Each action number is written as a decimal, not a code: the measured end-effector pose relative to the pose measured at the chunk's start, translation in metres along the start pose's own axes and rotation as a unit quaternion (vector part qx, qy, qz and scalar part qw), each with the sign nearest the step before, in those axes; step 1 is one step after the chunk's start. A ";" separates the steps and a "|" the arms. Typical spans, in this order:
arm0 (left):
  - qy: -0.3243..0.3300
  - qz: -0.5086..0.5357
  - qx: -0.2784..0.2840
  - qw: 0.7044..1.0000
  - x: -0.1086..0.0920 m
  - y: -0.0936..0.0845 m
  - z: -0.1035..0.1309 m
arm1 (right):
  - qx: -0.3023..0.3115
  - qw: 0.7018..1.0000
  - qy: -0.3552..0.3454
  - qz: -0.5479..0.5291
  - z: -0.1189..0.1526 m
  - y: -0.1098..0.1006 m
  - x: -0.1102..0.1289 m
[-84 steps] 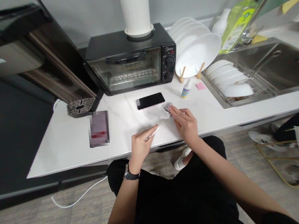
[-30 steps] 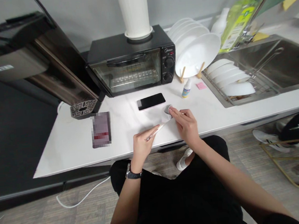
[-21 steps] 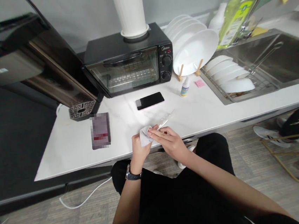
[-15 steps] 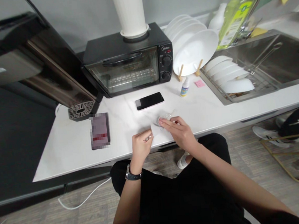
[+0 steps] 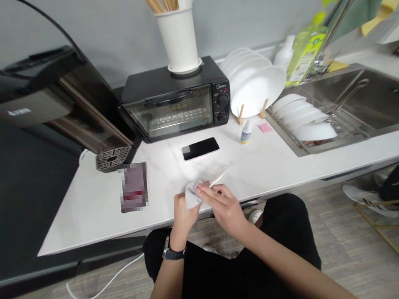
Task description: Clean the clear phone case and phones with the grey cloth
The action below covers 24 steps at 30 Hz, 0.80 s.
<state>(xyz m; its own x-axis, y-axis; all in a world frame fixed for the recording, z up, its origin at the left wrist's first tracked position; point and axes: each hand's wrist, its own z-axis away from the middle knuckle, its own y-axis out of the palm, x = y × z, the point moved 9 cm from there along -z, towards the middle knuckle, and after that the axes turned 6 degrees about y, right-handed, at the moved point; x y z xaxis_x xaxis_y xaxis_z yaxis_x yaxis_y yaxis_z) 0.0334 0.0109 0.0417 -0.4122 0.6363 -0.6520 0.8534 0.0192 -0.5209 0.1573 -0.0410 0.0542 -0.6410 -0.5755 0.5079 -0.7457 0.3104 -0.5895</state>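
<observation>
My right hand (image 5: 226,209) is closed on a light grey cloth (image 5: 191,195), its fingertips pressing into the folds. Beside it, my left hand (image 5: 184,213) has its fingers wrapped round the cloth's lower left part. Thin clear temples of what look like glasses (image 5: 219,176) stick out to the upper right from between the hands; the rest is hidden by cloth and fingers. Behind the hands a black-screened phone (image 5: 200,149) lies on the white counter (image 5: 159,172). A small spray bottle (image 5: 246,133) stands upright to its right.
At the back stands a toaster oven (image 5: 174,109) with a utensil holder (image 5: 180,41) on top. A coffee-machine-like appliance (image 5: 86,113) and a blurred pouch (image 5: 134,187) are left. Plates (image 5: 259,89), a pink note (image 5: 264,127) and a sink (image 5: 385,103) are right. A person's shoe (image 5: 366,199) shows lower right.
Both hands have come together; my right hand moved left toward my left hand. The cloth is now bunched between them, and the clear temples show more. The camera view has tilted up.
</observation>
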 end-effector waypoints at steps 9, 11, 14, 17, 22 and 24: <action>0.025 -0.018 -0.023 0.999 -0.008 -0.008 -0.005 | -0.039 0.996 -0.075 0.026 -0.015 -0.030 -0.018; 0.008 -0.007 -0.031 0.999 -0.007 -0.008 -0.006 | -0.055 0.996 -0.050 0.057 -0.024 -0.049 -0.040; -0.014 0.023 -0.030 0.999 -0.005 -0.004 -0.005 | -0.064 0.993 -0.002 0.094 -0.029 -0.066 -0.067; -0.037 0.027 -0.033 0.998 0.000 -0.001 -0.001 | -0.066 0.993 0.028 0.096 -0.023 -0.062 -0.069; -0.037 -0.005 -0.017 0.999 0.006 0.001 0.003 | -0.014 0.999 -0.005 0.038 -0.005 -0.018 -0.021; -0.041 0.007 -0.002 0.999 0.005 0.001 0.002 | 0.005 0.999 -0.032 0.013 -0.002 -0.005 0.000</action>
<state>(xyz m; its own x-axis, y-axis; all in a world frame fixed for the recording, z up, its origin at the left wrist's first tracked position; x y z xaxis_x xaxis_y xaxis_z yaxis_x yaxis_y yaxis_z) 0.0314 0.0128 0.0366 -0.4253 0.5714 -0.7019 0.8601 0.0137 -0.5099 0.1606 -0.0408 0.0579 -0.6467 -0.6149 0.4514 -0.7271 0.3179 -0.6085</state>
